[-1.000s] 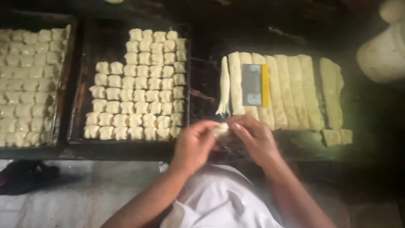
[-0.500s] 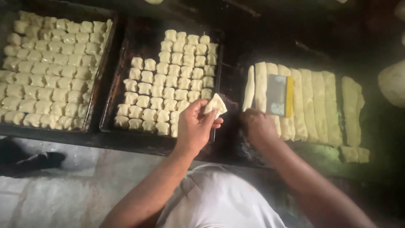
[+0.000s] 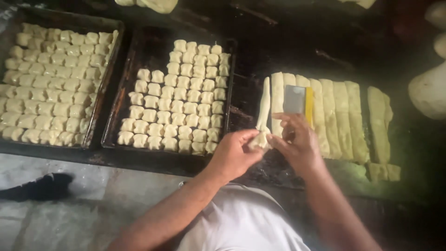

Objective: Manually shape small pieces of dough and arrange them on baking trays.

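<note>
Nearest the camera: white-shirted torso (image 3: 241, 227), both forearms reaching out over the dark surface (image 3: 288, 51).

Left hand (image 3: 234, 153): fingers curled, thumb and fingertips pinched on the near end of a dough strip (image 3: 264, 109). Right hand (image 3: 297, 144): also closed on that same near end, pinching from the right side. Hands almost touching, dough lump between them. Strip runs from the pinch straight away toward the far side, thin, slightly twisted.

Just right of the strip: a row of dough slabs (image 3: 334, 118), long pale bars lying side by side, touching. A flat grey scraper with a yellow edge (image 3: 298, 100) lies on top of the left slabs, just beyond the right hand. Farther right, one more slab (image 3: 378, 118) sits apart from the row, with small cut pieces (image 3: 384, 172) at its near end.

Left of the hands: a dark tray (image 3: 237, 93), partly filled with small dough pieces (image 3: 179, 97) in tidy rows; its far-left corner and right strip are bare. Next tray over, far left (image 3: 104, 93): packed nearly full with the same small pieces (image 3: 51, 83).

Near left, lower down: floor (image 3: 83, 204), grey, with a dark shoe (image 3: 39, 186) on it.

Far edge: a pale dough mass (image 3: 151, 4) at top centre, cut off by the frame. Right edge: large rounded pale lumps (image 3: 429, 90), partly out of view.
</note>
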